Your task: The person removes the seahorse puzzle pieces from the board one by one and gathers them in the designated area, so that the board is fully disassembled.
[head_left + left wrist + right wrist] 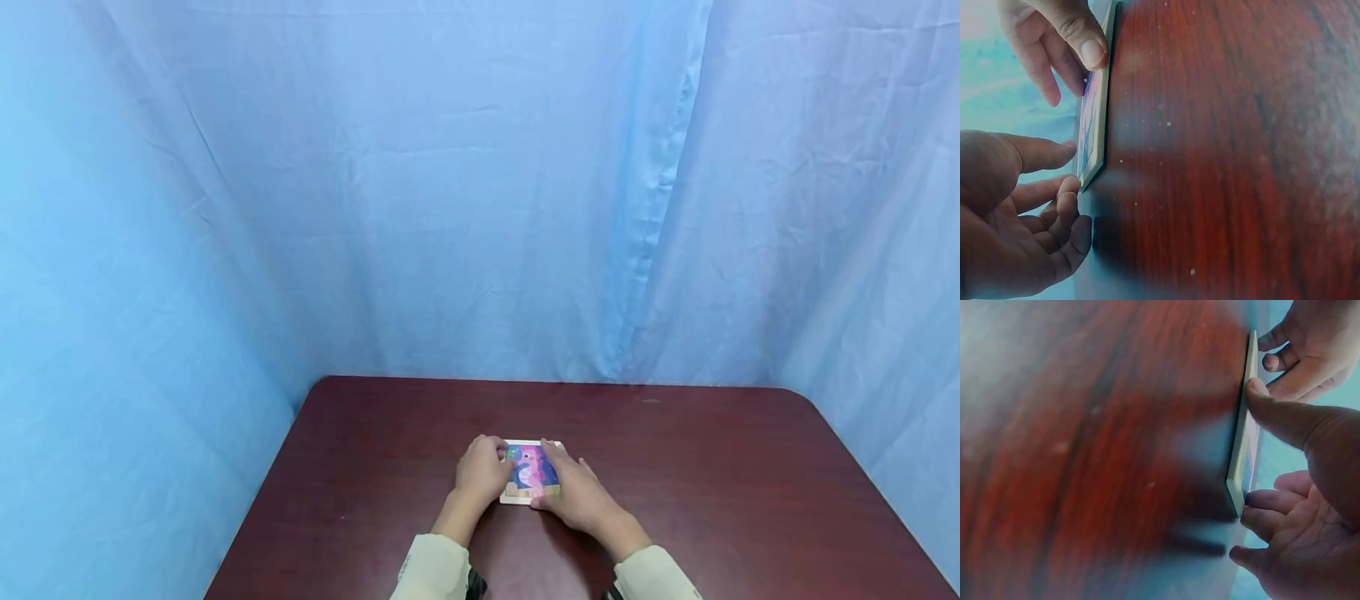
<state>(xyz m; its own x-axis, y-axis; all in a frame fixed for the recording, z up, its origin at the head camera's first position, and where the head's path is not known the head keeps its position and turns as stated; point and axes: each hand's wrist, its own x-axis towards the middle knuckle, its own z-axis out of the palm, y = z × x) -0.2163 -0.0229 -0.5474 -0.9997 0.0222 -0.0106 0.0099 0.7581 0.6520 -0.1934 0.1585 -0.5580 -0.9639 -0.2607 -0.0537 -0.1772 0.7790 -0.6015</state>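
Note:
A small flat picture board (528, 475) lies close on the table, with a pale frame around a pink figure on blue. Its thin pale edge shows side-on in both wrist views. My left hand (482, 471) holds the left side, fingers curled at the edge and thumb reaching over the picture. From the right, my right hand (581, 496) spans the board, its thumb (1257, 387) at the near edge and its other fingers around the right and far edges. Part of the board's right side is hidden under that hand.
The dark red-brown wooden table (375, 450) has rounded far corners. Light blue curtains (480, 208) hang behind it and along both sides. Pale sleeves (435, 567) cover the forearms at the front, with dark bands at the wrists.

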